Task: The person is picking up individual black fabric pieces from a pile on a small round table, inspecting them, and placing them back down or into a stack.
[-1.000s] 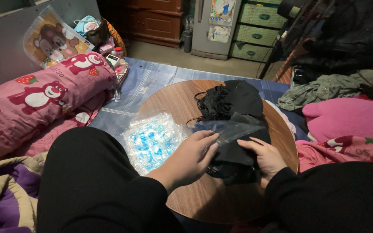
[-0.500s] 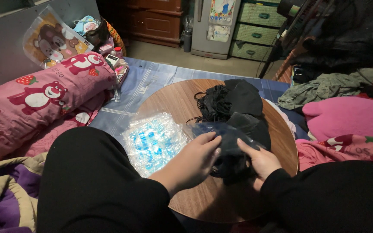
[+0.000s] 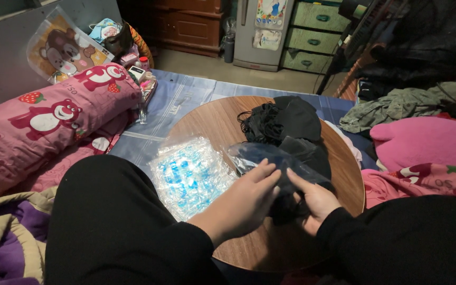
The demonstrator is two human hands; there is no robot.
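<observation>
Gripping a clear plastic bag (image 3: 270, 158) of soft black cloth near the round table's (image 3: 249, 248) near edge, left hand (image 3: 246, 198) and right hand (image 3: 312, 203) are closed; light, limp, slippery, it is best pinched at its rim.

Your left hand (image 3: 246, 198) covers near end of clear bag (image 3: 270, 158); dark contents indistinct. Right hand (image 3: 312, 198) fingers partly buried in black cloth. Bench (image 3: 270, 248) near edge hidden by knees.
</observation>
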